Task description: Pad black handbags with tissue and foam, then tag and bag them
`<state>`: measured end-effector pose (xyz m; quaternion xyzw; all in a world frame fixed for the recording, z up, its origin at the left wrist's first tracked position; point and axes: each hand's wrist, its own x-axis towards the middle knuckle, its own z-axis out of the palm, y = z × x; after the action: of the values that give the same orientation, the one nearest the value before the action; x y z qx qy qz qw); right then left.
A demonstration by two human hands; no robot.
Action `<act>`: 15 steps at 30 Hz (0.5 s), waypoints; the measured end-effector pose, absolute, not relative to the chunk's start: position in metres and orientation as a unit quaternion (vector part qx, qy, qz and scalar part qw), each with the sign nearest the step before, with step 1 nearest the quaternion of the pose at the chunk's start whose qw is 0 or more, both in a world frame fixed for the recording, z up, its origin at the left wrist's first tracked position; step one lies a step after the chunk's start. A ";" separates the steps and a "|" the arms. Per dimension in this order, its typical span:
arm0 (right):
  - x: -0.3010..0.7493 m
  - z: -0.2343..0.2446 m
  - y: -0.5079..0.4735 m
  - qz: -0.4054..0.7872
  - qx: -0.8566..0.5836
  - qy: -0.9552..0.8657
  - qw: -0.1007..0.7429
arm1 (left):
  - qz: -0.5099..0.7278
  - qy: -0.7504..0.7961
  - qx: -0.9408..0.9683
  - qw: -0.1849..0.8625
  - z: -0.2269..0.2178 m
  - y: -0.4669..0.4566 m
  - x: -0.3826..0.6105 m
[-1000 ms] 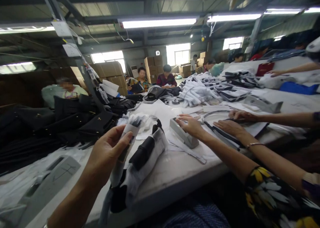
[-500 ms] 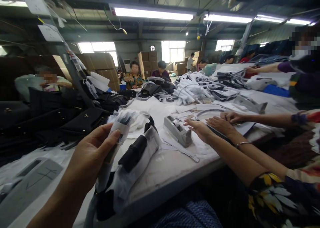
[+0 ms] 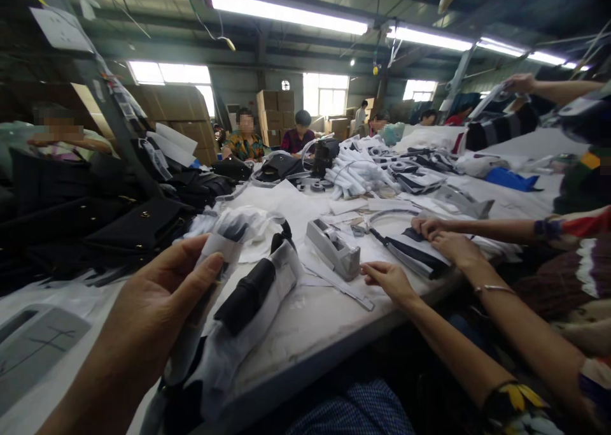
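Observation:
My left hand [image 3: 157,301] is closed on a white paper-wrapped black strap [image 3: 224,234], thumb pressed on the wrapping. A second wrapped black strap piece [image 3: 248,288] lies under it and hangs over the table edge. My right hand [image 3: 387,281], on an arm with a floral sleeve, rests low on the white table [image 3: 310,320], fingers stretched out to the left. It is just right of the grey tape dispenser [image 3: 333,247] and near a white paper strip [image 3: 341,287]; I see nothing in it.
A co-worker's two hands [image 3: 442,234] press on a black strap at my right. Black bags [image 3: 128,228] pile up at the left, white wrapped rolls [image 3: 358,174] further back. Other people sit at the far end. A grey template [image 3: 33,346] lies at the near left.
My right hand has left the tape dispenser and drawn back towards the table's near edge. My left hand keeps its hold on the wrapped strap. The view has swung slightly right.

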<state>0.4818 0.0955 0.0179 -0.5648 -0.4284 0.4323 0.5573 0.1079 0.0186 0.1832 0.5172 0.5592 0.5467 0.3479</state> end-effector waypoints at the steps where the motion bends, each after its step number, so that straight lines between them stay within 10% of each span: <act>1: 0.477 0.023 0.092 0.425 -0.557 -0.443 0.560 | 0.549 0.559 0.518 0.343 0.184 0.019 0.109; 15: 0.307 0.172 0.035 0.506 -0.242 -0.620 0.548 | 0.520 0.525 0.640 0.208 0.178 0.019 0.119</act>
<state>0.3068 0.0348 0.1717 -0.2419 -0.6204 0.5063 0.5480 0.1194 0.0195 0.1785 0.6405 0.5252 0.5202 0.2082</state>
